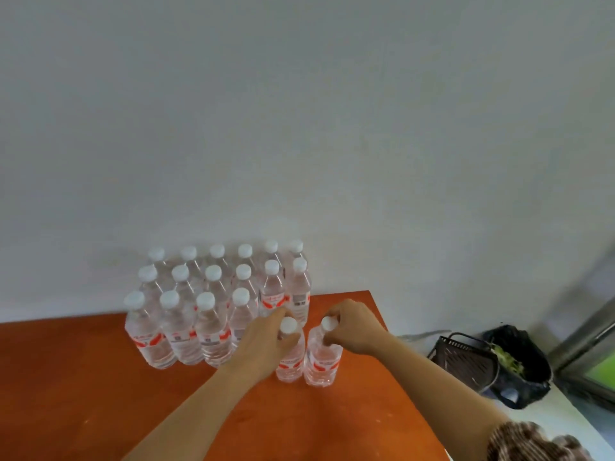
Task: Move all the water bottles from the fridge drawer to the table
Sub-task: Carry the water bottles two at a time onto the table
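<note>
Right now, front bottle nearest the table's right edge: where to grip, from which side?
Take the front bottle by the neck just under its white cap, coming straight down from above. It stands upright, a second bottle crowds its left side, and the cap end is open to reach from above. The right hand pinches it there.

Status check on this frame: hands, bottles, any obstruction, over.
Left hand grips left bottle at neck, right hand grips right bottle at cap. Both standing on table beside bottle block. Nothing obstructing.
</note>
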The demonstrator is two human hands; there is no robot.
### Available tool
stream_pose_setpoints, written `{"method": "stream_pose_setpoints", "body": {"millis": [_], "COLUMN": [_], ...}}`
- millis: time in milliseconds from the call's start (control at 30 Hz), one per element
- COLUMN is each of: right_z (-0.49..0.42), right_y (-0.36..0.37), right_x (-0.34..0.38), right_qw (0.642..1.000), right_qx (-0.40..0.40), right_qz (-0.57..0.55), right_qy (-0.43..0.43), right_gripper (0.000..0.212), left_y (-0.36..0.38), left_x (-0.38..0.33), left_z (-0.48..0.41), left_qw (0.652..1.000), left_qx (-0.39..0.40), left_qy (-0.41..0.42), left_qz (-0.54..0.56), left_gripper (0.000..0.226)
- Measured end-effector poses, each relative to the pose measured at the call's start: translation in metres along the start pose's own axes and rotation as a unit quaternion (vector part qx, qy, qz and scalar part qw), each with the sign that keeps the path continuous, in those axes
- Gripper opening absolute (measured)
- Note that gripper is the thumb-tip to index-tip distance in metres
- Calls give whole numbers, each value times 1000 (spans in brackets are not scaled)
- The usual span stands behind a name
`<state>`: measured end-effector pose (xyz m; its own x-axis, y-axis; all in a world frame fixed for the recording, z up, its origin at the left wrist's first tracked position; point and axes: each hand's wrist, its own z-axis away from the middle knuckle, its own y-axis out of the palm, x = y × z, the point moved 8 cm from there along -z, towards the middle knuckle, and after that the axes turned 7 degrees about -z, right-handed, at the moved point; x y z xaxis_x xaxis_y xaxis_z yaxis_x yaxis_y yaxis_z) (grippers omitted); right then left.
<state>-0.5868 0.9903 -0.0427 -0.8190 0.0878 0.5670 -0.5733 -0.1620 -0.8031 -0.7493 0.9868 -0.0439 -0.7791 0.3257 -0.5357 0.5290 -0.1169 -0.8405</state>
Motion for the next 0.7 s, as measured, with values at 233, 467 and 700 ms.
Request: {"method": "stream_pose_setpoints", "body": {"millis": [233, 467, 700], "right_z": [-53, -84, -92], "right_y": [5, 8, 10], "right_x": [10, 20, 26], "right_qw": [1000, 1000, 1000], "right_qx": [-3, -7, -2], "right_qz": [13, -5, -13], "right_qy": [9, 8, 3], "right_gripper": [15, 30, 31], "left_y": [0, -4, -10], "left_x": [32, 41, 42], "left_z": [-40, -63, -74], "left_qw": [1000, 999, 998], "left_qx": [5, 2, 2], "left_qy": [-26, -49, -59], "left_qz": [-3, 7, 15], "left_gripper": [24, 24, 13]}}
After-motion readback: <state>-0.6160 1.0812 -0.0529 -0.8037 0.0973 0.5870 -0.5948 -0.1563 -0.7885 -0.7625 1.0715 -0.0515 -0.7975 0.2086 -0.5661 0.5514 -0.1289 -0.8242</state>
